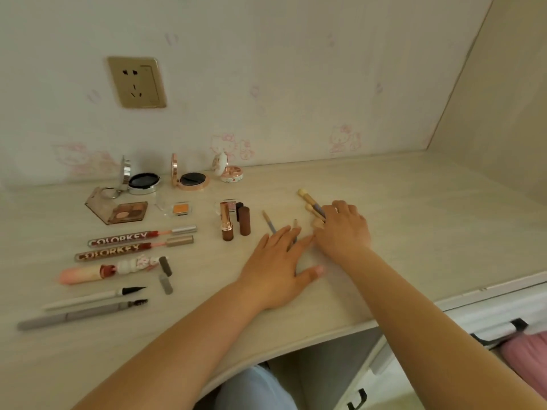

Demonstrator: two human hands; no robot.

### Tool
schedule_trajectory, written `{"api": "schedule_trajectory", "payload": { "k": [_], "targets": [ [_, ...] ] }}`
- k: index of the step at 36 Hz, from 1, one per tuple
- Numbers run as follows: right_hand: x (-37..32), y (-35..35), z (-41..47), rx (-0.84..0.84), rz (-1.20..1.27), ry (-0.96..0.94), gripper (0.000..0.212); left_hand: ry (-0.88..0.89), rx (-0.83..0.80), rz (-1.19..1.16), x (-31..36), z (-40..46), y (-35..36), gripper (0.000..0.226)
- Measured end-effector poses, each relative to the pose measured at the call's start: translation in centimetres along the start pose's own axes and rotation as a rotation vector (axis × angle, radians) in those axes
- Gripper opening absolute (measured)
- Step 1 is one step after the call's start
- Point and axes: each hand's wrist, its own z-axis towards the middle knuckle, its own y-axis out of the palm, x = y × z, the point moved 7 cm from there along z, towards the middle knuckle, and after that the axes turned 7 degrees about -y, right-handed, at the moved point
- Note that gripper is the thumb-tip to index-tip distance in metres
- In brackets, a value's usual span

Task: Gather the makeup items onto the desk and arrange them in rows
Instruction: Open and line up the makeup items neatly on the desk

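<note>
- While the left hand (276, 263) lies flat, fingers straight, on the pale wooden desk (399, 202) over 2 thin brushes (268, 222),
- the right hand (343, 229) curls its fingers around a bundle of cream-tipped makeup brushes (309, 199).

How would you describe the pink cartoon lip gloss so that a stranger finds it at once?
Start at the gold wall socket and look down the desk past the two COLORKEY tubes. Directly below them lies the lip gloss. Only this one has a peach-pink body and a white cartoon-figure cap.
</note>
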Motion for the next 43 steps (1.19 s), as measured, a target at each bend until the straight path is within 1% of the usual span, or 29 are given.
{"api": "schedule_trajectory", "payload": {
  "k": [3,5,8,12,19,24,28,31,33,36,39,43],
  "targets": [
    [1.6,-1.3,-1.7,-0.008,-0.054,0.065,0.037,0.116,-0.049,0.028,-0.5,-0.7,-0.2,0.068],
    [2.3,-1.4,-2.8,-0.055,-0.102,0.097,0.034,0.164,-0.077,0.078,-0.8,-1.0,-0.2,0.067],
    [2.7,-1.0,-4.0,-0.119,-0.148,0.111,0.037,0.174,-0.109,0.157,-1.2,-1.0,-0.1,0.066],
    [2.5,-0.9,-3.9,-0.126,-0.148,0.12,0.041,0.181,-0.122,0.243,-0.9,-0.6,-0.1,0.065],
    [1.0,-0.3,-1.6,-0.091,-0.064,0.112,0.042,0.129,-0.129,0.308,-0.8,1.2,-0.2,0.06],
    [0.1,0.6,0.3,-0.049,-0.043,0.091,0.043,0.086,-0.078,0.277,-0.4,2.2,-0.7,0.067],
    [0.1,0.4,1.0,0.005,0.015,0.08,0.043,0.043,-0.016,0.172,-0.2,2.4,-1.1,0.07],
    [0.8,-0.3,1.0,0.083,0.054,0.068,0.038,-0.01,-0.002,0.065,-0.8,1.7,-1.1,0.065],
    [1.8,-0.2,1.1,0.059,0.044,0.084,0.041,-0.015,-0.018,0.055,-1.3,1.1,-0.9,0.058],
    [2.9,0.7,1.4,-0.028,0.015,0.115,0.039,-0.005,-0.083,0.095,-1.7,0.7,-0.3,0.052],
    [2.9,1.4,1.7,-0.057,0.031,0.121,0.035,-0.024,-0.151,0.128,-1.8,1.2,0.2,0.055],
    [2.2,1.8,1.8,-0.083,0.025,0.109,0.037,-0.058,-0.176,0.129,-1.6,2.3,0.4,0.061]
  ]
}}
